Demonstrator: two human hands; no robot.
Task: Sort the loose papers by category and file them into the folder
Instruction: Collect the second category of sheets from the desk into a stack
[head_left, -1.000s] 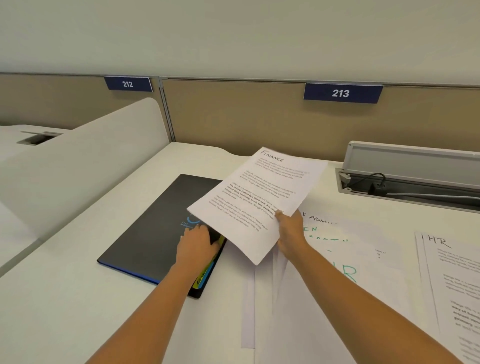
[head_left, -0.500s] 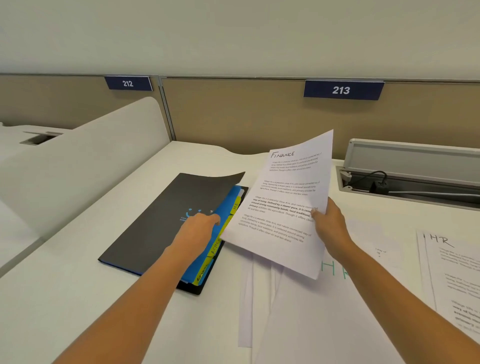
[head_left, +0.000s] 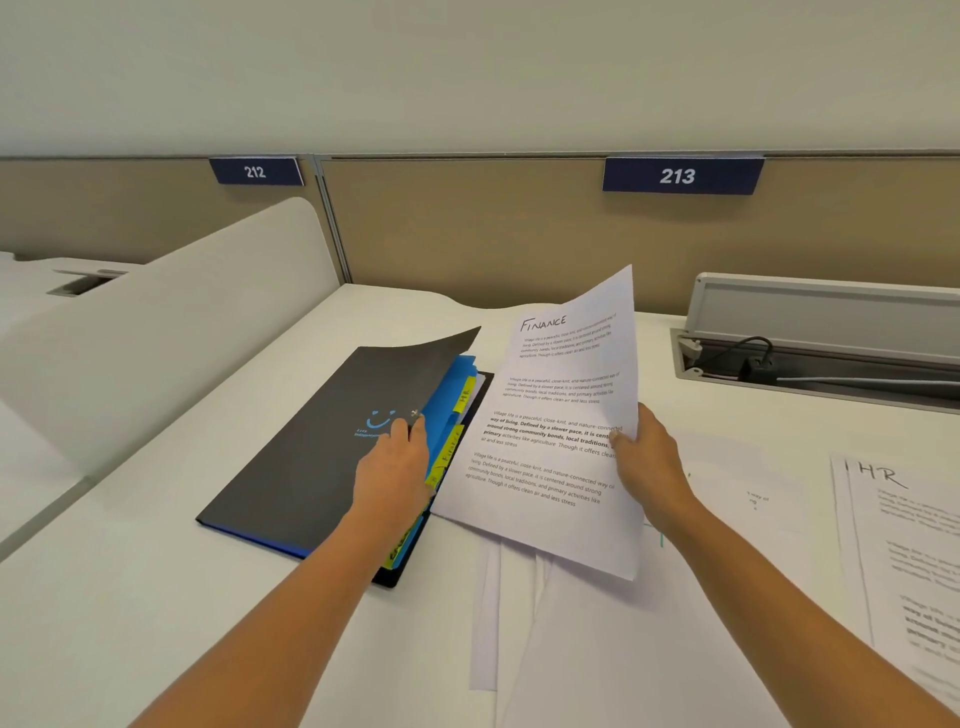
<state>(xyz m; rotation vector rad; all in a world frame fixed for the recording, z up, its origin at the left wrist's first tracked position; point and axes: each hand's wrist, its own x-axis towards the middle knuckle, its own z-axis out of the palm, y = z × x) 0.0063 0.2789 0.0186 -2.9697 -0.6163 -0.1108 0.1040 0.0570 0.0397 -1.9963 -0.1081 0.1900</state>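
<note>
The Finance sheet (head_left: 556, 441) is pinched at its right edge by the right hand (head_left: 647, 467), held above the desk (head_left: 156, 597) beside the folder (head_left: 291, 467), whose front cover is gripped and lifted by the left hand (head_left: 395, 467).

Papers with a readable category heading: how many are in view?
2. The Finance sheet is pinched in the right hand beside the folder; the HR sheet lies at the right edge of the desk. The loose sheets below show no heading; more may be hidden.
</note>
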